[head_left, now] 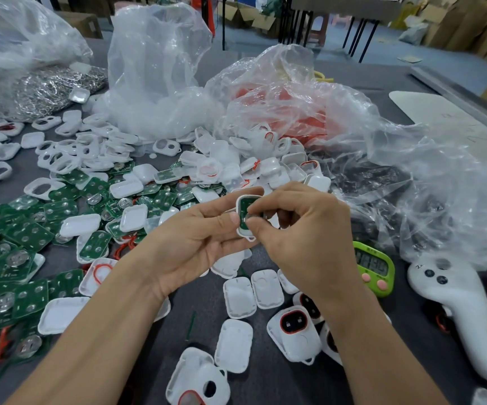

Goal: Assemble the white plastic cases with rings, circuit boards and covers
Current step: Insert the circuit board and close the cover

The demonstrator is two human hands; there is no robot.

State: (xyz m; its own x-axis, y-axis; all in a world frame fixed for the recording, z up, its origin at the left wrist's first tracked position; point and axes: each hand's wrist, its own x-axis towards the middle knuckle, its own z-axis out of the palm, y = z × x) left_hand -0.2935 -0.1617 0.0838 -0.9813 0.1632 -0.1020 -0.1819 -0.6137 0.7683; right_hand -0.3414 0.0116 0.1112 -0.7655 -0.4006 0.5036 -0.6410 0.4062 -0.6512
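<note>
Over the table's [277,387] middle, both your hands work one white case.
Your L hand [198,238] cradles the case [241,202] w/ fingers curled behind it & thumb on its left edge; your R hand [300,232] pinches the green circuit board [245,206] sitting inside it, thumb & forefinger closed, other fingers curled. Loose boards [29,238] pile toward the left edge, white covers [239,299] lie near the front edge. Green timer [375,267] & white controller [464,311] sit toward the right edge, clear bags [160,68] along the back.
</note>
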